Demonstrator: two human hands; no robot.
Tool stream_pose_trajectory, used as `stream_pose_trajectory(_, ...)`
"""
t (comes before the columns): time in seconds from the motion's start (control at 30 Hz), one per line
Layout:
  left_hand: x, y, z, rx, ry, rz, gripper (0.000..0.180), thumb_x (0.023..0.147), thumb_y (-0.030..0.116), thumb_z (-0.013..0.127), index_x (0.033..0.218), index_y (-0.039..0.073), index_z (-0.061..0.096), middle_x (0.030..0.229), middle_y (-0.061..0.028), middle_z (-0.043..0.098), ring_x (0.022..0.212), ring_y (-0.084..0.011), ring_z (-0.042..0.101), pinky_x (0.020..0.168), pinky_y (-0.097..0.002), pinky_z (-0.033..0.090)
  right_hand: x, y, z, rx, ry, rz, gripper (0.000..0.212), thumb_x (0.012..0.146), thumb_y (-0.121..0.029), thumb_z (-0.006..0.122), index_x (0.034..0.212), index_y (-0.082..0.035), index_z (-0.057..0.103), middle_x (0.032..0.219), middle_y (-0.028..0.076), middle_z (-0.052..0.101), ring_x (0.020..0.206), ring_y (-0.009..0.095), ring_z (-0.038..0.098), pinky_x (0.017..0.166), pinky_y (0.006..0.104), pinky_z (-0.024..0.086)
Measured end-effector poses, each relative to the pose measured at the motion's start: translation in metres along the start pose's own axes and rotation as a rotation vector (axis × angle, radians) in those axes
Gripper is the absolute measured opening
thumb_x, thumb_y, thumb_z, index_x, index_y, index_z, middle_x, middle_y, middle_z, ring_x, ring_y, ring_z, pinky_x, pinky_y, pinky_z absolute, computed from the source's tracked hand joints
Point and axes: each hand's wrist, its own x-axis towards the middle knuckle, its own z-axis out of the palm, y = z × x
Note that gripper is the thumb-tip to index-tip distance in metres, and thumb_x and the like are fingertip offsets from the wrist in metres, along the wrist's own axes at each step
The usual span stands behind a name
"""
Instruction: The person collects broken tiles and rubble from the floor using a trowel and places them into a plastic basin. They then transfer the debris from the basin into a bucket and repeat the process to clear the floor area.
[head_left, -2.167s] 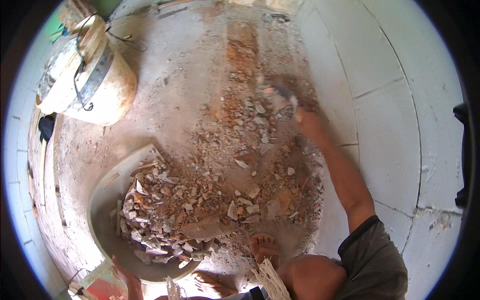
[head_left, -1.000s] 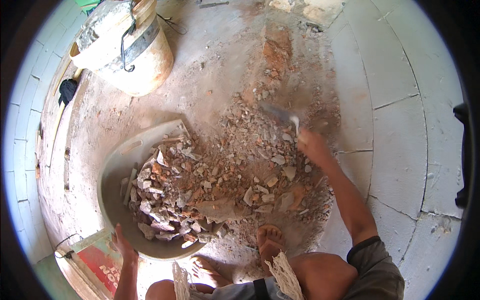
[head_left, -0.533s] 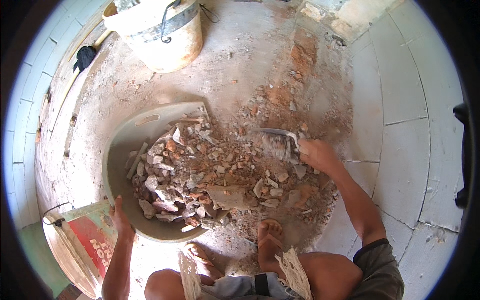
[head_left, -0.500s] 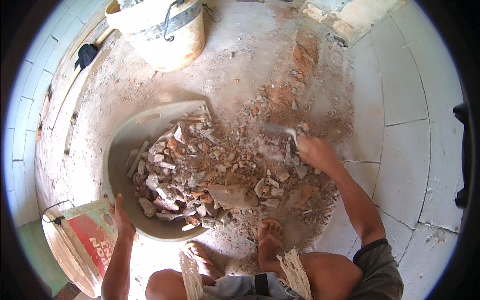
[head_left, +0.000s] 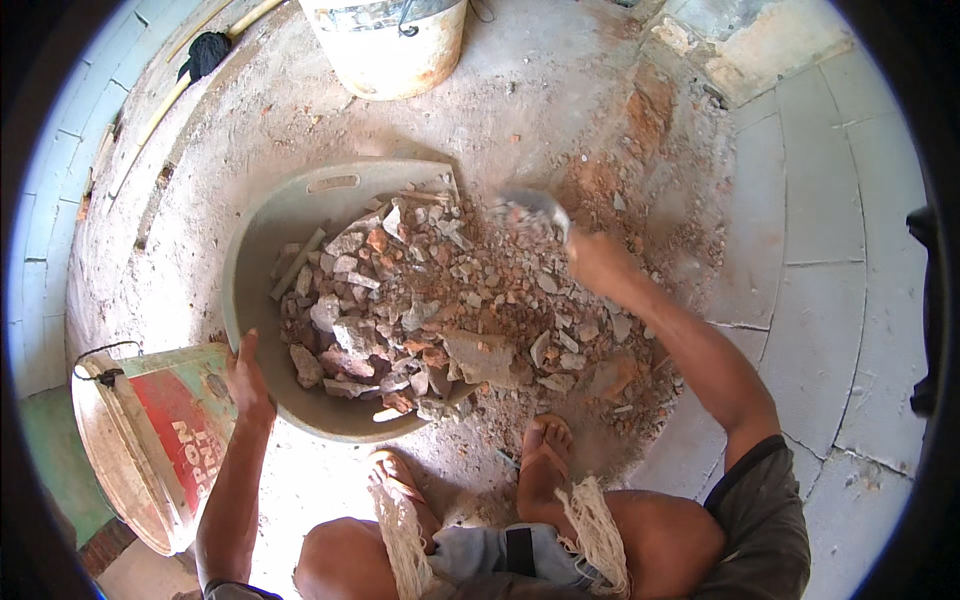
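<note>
In the left half of the frame, your left hand (head_left: 247, 378) held a rounded dull-grey tub (head_left: 275, 230) by its rim; it had a slot (head_left: 333, 183) through its upper wall, an open side toward the right, and a heap of jagged grey and orange-brown rubble (head_left: 355, 335) spilling past it. Right of centre, your right hand (head_left: 597, 262) gripped a blurred grey scoop (head_left: 547, 206) bearing small broken bits

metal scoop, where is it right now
In the head view, the metal scoop is just right of centre in the upper half, held in the right hand, beside the grey tub's right end.
</note>
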Motion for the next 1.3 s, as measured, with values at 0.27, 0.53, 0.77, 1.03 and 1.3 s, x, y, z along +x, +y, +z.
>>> stream_pose_trajectory(0.27,0.007,-0.012,-0.009,-0.042,-0.106,0.069,0.049,0.096,0.035,0.057,0.128,-0.002,0.054,0.120,-0.0130,0.059,0.108,-0.0226,0.058,0.093,-0.0358,0.048,-0.056,-0.050,0.073,0.212,0.041,0.035,0.036,0.088,-0.017,0.058,0.111,0.008,0.045,0.085,0.031,0.065,0.078,0.047,0.066,0.067,0.0547,0.052)
stream_pose_trajectory(0.53,0.044,-0.054,-0.036,0.227,-0.406,0.661,0.098,0.079,0.077,0.053,0.132,-0.005,0.050,0.126,-0.0171,0.047,0.120,-0.0281,0.049,0.103,-0.0406,0.041,-0.084,-0.106,0.090,0.491,0.019,-0.010,0.036,0.087,-0.016,0.059,0.109,0.008,0.045,0.088,0.032,0.064,0.082,0.047,0.067,0.068,0.0517,0.052)
stream_pose_trajectory(0.77,0.062,-0.053,-0.061,0.157,-0.642,0.551,0.066,0.101,0.051,0.041,0.138,-0.003,0.043,0.137,-0.0152,0.049,0.125,-0.0268,0.048,0.107,-0.0403,0.039,-0.111,-0.181,0.069,0.477,0.001,-0.284,0.023,0.091,-0.009,0.054,0.109,0.004,0.049,0.073,0.017,0.059,0.068,0.034,0.065,0.061,0.0424,0.051)
stream_pose_trajectory(1.03,0.031,-0.024,-0.034,-0.105,-0.434,0.017,0.051,0.099,0.039,0.051,0.132,0.001,0.052,0.124,-0.0107,0.058,0.115,-0.0209,0.055,0.100,-0.0351,0.045,-0.106,-0.026,0.135,0.802,0.776,-0.035,0.011,0.093,-0.012,0.056,0.101,-0.005,0.058,0.093,0.015,0.062,0.086,0.030,0.064,0.072,0.0419,0.050)
stream_pose_trajectory(1.3,0.027,-0.030,-0.037,0.060,-0.439,0.317,0.045,0.099,0.037,0.053,0.123,-0.001,0.057,0.114,-0.0092,0.061,0.105,-0.0176,0.058,0.092,-0.0317,0.048,-0.155,0.131,0.165,0.683,0.495,0.638,0.039,0.088,-0.014,0.061,0.121,0.001,0.050,0.098,0.027,0.064,0.079,0.040,0.066,0.065,0.0469,0.052)
